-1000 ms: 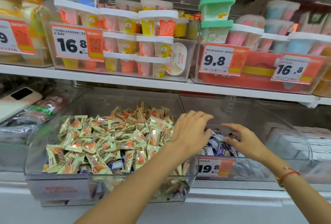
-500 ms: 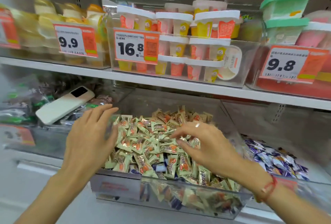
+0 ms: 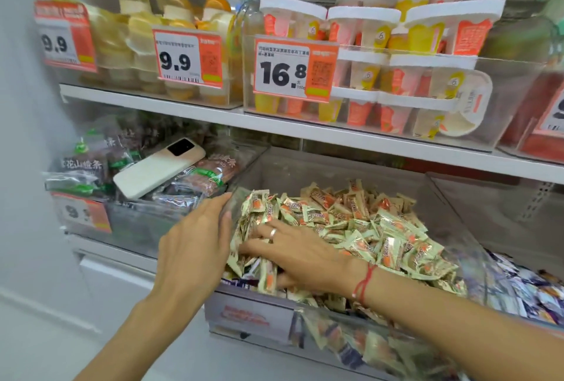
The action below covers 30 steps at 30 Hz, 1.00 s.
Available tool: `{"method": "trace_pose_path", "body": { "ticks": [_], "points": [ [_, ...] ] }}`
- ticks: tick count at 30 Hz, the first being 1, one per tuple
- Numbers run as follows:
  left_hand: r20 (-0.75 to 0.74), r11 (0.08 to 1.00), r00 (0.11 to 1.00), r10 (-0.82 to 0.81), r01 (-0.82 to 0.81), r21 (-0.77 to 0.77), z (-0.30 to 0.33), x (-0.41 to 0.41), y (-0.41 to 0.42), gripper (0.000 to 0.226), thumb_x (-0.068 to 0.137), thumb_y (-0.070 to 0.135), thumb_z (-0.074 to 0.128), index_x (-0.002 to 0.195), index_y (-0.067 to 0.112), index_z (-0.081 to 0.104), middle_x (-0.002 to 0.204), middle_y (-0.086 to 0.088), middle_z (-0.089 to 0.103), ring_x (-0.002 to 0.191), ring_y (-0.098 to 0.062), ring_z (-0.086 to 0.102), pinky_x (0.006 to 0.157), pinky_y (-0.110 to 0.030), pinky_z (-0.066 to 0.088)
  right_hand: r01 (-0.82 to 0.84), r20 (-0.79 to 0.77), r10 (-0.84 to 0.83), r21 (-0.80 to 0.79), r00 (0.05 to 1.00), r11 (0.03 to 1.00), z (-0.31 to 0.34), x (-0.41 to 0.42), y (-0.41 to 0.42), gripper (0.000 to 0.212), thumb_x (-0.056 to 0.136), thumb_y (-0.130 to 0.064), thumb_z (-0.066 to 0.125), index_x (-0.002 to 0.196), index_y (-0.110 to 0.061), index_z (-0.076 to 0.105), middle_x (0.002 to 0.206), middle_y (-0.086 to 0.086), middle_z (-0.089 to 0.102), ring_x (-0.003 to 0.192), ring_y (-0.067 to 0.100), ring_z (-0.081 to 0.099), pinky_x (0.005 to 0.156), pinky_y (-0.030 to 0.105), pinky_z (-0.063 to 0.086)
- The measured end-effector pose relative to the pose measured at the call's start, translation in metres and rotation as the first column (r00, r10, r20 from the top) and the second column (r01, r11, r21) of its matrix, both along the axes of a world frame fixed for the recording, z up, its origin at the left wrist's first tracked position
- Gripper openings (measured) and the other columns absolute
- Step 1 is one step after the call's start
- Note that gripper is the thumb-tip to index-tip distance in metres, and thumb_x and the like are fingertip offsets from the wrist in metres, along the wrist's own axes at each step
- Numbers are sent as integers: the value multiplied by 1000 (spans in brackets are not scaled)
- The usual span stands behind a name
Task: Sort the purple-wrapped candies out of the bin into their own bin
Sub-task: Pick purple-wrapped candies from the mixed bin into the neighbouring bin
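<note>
two white metal shelves (image 3: 305,132) span the frame, the upper one carrying clear tubs of orange and pink jelly cups (image 3: 381,75) with orange price tags. below, in the lower centre, sits the big clear plastic bin (image 3: 253,313) heaped with pale green-and-orange wrapped candies (image 3: 381,243). at the lower right edge a second clear bin holds the purple-and-white wrapped candies (image 3: 531,292) already gathered; that is where the strays belong. to the upper left of the big bin, a white phone (image 3: 158,171) lies on dark packets of snack bars (image 3: 91,167).

my left hand (image 3: 195,243) lies flat against the outside of the big bin's left wall, fingers straight, holding nothing that i can see. my right hand (image 3: 293,255), with a silver ring (image 3: 272,232) and a red string bracelet (image 3: 363,284) at the wrist, is pushed fingers-first into the near left corner of the heap; the fingers look spread, not curled, though their tips are buried, so i cannot say whether they have pinched anything. a few purple wrappers (image 3: 239,283) show at the bin's front left, just beside that hand.

my worry is that digging so close to the low front edge could shove pale candies over the rim, and a hasty pinch may lift a green one along with the purple. leaning hard on the wall could also slide the bin.
</note>
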<state>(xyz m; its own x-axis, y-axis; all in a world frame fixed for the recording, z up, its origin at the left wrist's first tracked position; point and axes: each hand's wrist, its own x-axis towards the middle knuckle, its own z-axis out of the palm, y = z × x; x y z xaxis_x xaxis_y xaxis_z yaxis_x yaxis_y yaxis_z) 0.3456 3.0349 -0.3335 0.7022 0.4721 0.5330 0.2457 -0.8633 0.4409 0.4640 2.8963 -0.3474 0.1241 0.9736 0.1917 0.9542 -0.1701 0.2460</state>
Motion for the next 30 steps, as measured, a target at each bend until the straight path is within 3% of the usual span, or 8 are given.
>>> {"method": "trace_pose_path", "body": {
  "ticks": [6,9,12,14,16,20,23,30],
  "points": [
    [16,1000,1000,-20,21,-17,0,0,2,36,98,30,41,133,28,51,119,5,64,98,-25,64,66,-35,40,218,49,-228,154,972,964,13,49,-40,62,71,5,69,122,-25,52,80,-7,54,68,8,43,42,12,12],
    [31,999,999,-29,30,-27,1,0,1,37,99,31,40,135,29,49,121,6,64,101,-23,63,69,-34,41,408,76,-418,112,905,906,29,63,-71,71,74,11,54,133,-28,46,83,-7,44,68,12,45,44,16,16],
    [51,999,998,-34,36,-37,0,2,2,37,99,31,42,134,27,51,120,5,65,101,-24,63,72,-36,44,500,0,-502,-86,865,862,42,55,-82,66,82,-4,50,137,-38,38,117,-5,45,115,21,46,78,27,42],
    [81,998,996,-39,43,-42,-1,2,2,36,98,30,45,132,25,55,118,3,66,100,-24,64,72,-36,45,492,-41,-512,-225,858,841,48,44,-81,75,82,-8,54,142,-46,30,147,-6,28,138,21,24,109,40,27],
    [101,998,994,-48,53,-44,-2,4,3,34,97,29,46,130,25,57,116,4,67,99,-23,64,71,-35,46,433,-115,-469,-244,876,868,57,30,-76,79,84,-4,53,142,-51,28,156,-10,14,143,16,9,117,44,16],
    [106,998,993,-57,60,-29,0,15,4,34,99,28,45,131,24,56,111,4,68,93,-21,65,67,-33,47,217,-270,-211,-10,939,976,49,2,-50,39,96,-23,49,131,-40,49,142,-13,41,131,6,35,109,39,36],
    [81,999,996,-39,40,-18,1,17,4,35,99,29,42,133,27,52,111,5,67,93,-20,64,67,-33,46,111,-218,-139,-139,966,984,17,1,-32,47,93,-56,43,136,-37,45,140,-7,43,126,11,39,101,34,43],
    [26,998,999,-40,39,41,4,16,6,38,100,28,40,137,26,47,123,6,62,107,-21,60,71,-36,48,211,-36,-211,-6,977,977,22,42,-51,23,89,-43,58,108,-34,67,126,-8,49,111,9,49,79,28,53]
  ]
}}
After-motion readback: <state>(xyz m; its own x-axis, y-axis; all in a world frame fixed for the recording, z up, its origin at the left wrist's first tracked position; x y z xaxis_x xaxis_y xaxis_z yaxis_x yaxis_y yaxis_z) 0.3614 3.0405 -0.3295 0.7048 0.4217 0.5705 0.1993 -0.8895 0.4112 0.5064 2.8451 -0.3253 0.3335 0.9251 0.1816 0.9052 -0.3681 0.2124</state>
